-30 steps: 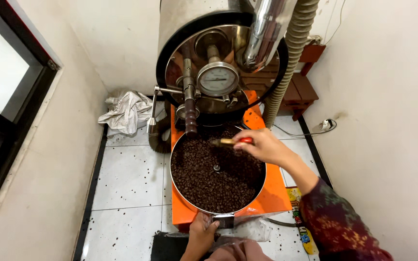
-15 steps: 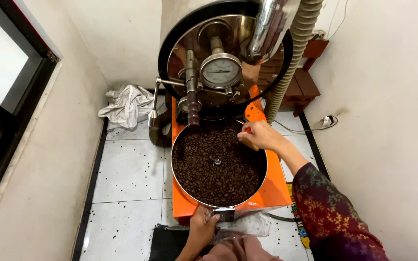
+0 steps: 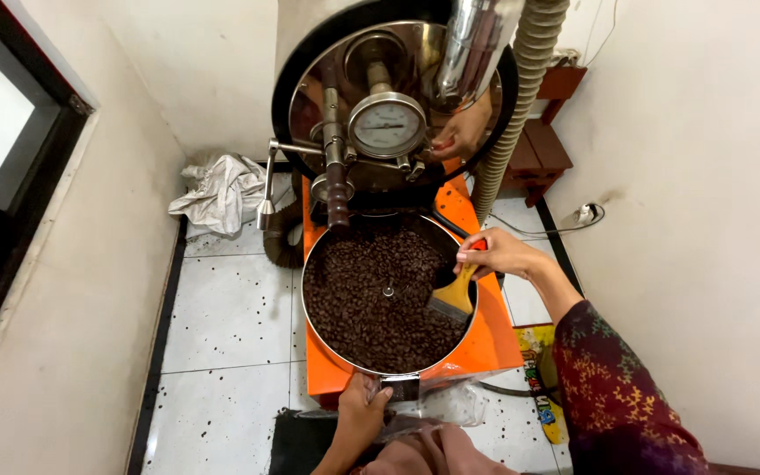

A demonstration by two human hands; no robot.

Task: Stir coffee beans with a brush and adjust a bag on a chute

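Note:
A round metal cooling tray (image 3: 314,330) on an orange roaster base (image 3: 494,343) is full of dark roasted coffee beans (image 3: 371,299). My right hand (image 3: 499,253) grips a paintbrush (image 3: 455,295) with a yellow and red handle, its bristles down among the beans at the tray's right side. My left hand (image 3: 361,413) rests at the tray's front outlet (image 3: 400,385), holding the mouth of a clear plastic bag (image 3: 450,409) under it.
The roaster's steel drum front (image 3: 354,62) with a round gauge (image 3: 386,126) rises behind the tray. A ribbed hose (image 3: 521,97) runs down its right side. A crumpled white sack (image 3: 222,193) lies at the left wall. Loose beans dot the white floor tiles (image 3: 222,334).
My right hand has swung the brush from the tray's back edge down to its right side. The camera view has tilted slightly upward. My left hand has stayed at the outlet.

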